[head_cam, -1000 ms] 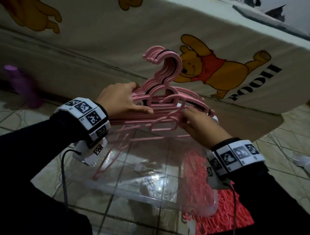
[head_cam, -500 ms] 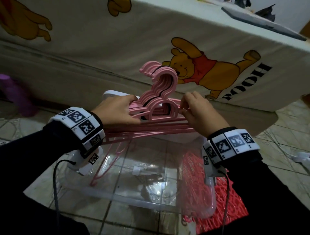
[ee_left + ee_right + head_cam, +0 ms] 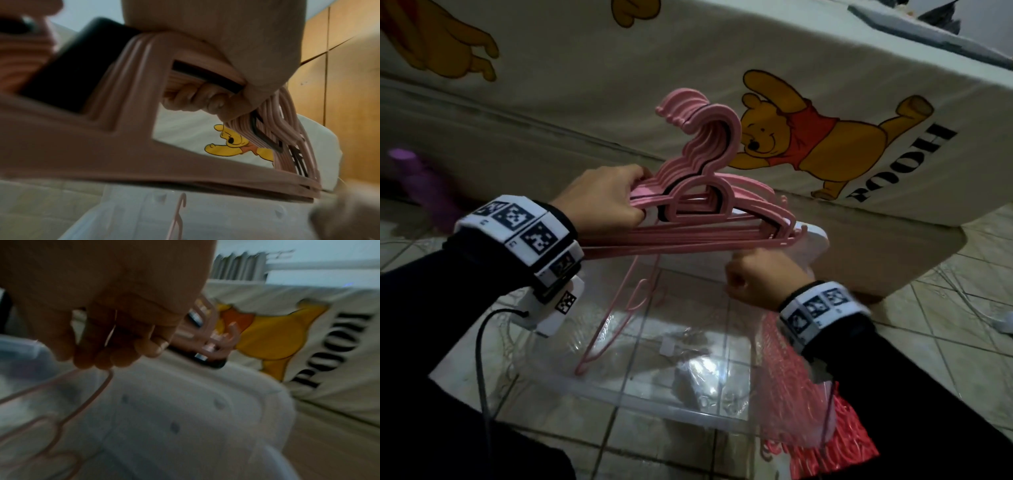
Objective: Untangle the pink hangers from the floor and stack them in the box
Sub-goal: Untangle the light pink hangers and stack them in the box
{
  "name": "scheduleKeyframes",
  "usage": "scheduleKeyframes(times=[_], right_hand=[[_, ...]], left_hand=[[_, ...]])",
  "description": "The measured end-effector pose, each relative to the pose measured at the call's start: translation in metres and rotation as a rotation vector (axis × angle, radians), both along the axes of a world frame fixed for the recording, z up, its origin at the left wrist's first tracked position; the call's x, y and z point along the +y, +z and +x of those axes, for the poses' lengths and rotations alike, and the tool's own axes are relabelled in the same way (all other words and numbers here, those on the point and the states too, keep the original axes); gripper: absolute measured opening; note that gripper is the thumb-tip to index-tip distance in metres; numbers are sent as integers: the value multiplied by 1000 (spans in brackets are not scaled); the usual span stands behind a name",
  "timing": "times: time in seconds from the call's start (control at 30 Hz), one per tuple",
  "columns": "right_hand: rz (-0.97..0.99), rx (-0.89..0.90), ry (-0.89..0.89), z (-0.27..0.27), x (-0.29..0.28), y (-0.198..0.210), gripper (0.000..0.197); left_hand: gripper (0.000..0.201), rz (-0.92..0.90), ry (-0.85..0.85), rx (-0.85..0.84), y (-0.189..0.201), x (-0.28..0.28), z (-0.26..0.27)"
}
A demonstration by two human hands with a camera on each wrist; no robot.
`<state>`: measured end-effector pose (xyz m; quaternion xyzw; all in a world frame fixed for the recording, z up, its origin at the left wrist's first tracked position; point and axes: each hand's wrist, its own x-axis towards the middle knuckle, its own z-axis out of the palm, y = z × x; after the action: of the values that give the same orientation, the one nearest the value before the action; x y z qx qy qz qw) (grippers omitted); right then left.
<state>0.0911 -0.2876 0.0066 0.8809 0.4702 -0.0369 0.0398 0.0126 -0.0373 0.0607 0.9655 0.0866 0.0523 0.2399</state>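
From the head view, the left hand (image 3: 602, 195) is clamped round the neck end of a bundle of pink hangers (image 3: 709, 212), hooks nested and pointing up, held above the clear plastic box (image 3: 654, 404) on the tiled floor; one thin pink hanger (image 3: 616, 322) dangles from the bundle down into the box, which otherwise seems to hold only some clear wrapping. The right hand (image 3: 756, 277) is curled just under the bundle's far tip, and a red mesh bag (image 3: 822, 421) lies against the box's right side. The left wrist view shows fingers (image 3: 197, 99) wrapped under the necks, a dark hanger (image 3: 207, 76) sandwiched in; these look light, stiff and prone to snagging, so the neck is likely the best hold. In the blurred right wrist view the fingertips (image 3: 123, 360) touch the thin hanger's wire, though whether they pinch it I cannot tell
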Motion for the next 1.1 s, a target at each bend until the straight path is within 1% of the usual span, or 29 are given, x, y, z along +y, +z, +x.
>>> scheduleKeyframes(times=[0.07,0.13,0.2,0.27,0.33,0.37,0.4,0.43,0.47,0.5,0.53,0.57,0.6,0.63,0.7,0.73,0.77,0.8,0.83,0.87,0.9,0.93,1.0,1.03,1.1], right_hand=[[-151,-17,31,-4,15,-31,17],[-256,-62,87,-7,31,-60,23],[-281,-101,136,-5,48,-81,29],[-331,-165,222,0,70,-92,33],[-316,-252,276,1,89,-101,36],[-333,-253,264,1,96,-100,38],[-361,-210,212,0,102,-96,40],[-324,-207,178,1,109,-96,38],[-287,-185,157,2,114,-97,33],[-215,-223,187,3,118,-101,26],[-172,-224,201,5,123,-106,20],[-147,-185,181,9,129,-107,21],[-132,-151,121,11,132,-110,22],[-64,-127,64,13,135,-109,20],[56,26,-32,15,134,-109,24],[17,21,-40,17,132,-111,28],[-38,13,-37,18,128,-112,33],[-59,-31,-17,21,123,-115,38],[-52,-37,-12,21,118,-114,40],[-12,-3,0,21,113,-112,42],[10,-17,21,18,109,-104,44],[-36,-104,72,15,105,-100,40],[-199,-204,180,10,94,-95,21],[-231,-263,232,8,88,-89,12],[-215,-281,302,2,72,-79,6]], left_hand=[[62,-7,7,-6,1,1,0],[59,-20,4,-9,1,0,1],[57,-38,-5,-11,-2,-2,2],[60,-48,-17,-16,-5,-2,5],[61,-59,-27,-22,-8,-2,8],[59,-66,-32,-26,-9,-2,9],[57,-72,-38,-29,-10,-2,11],[56,-76,-45,-33,-11,-2,12],[56,-80,-51,-36,-12,-2,14],[56,-83,-56,-40,-13,-2,15],[56,-86,-59,-44,-14,-1,16],[56,-88,-60,-47,-14,-1,17],[56,-90,-61,-48,-14,-1,18],[56,-91,-62,-48,-14,-2,19],[56,-88,-63,-46,-14,-2,20],[56,-85,-61,-47,-14,-2,20],[55,-84,-58,-49,-14,-2,19],[55,-85,-56,-48,-14,-2,19],[55,-85,-55,-46,-14,-2,19],[55,-83,-55,-43,-14,-3,19],[56,-78,-54,-40,-14,-3,19],[56,-69,-53,-38,-13,-4,18],[58,-49,-52,-30,-12,-5,17],[58,-43,-53,-29,-11,-5,17],[60,-36,-53,-28,-10,-7,16]])
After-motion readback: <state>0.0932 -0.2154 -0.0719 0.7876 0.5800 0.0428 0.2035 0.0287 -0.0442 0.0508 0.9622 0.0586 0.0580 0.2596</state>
